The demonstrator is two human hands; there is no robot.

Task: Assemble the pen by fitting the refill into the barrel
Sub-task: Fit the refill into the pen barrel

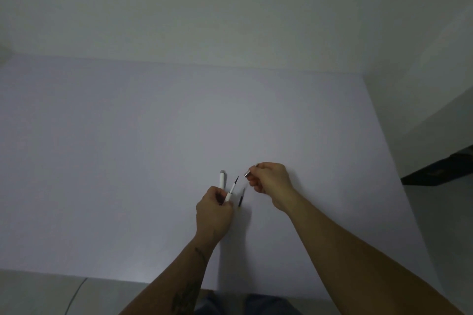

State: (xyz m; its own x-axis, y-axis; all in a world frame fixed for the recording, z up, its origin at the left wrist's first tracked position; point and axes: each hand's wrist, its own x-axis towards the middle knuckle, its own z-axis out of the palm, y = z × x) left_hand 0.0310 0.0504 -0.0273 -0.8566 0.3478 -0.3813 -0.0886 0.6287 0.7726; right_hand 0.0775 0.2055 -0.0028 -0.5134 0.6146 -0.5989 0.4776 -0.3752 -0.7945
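Above the near middle of the white table, your two hands hold pen parts.

Your left hand has its fingers closed around two white pieces: a barrel that points far, and just right of it a second white piece with a dark thin tip. Your right hand pinches a small silver part between its fingertips, the other fingers curled. Between the hands, a thin dark refill is blurred; I cannot tell if it touches the table.
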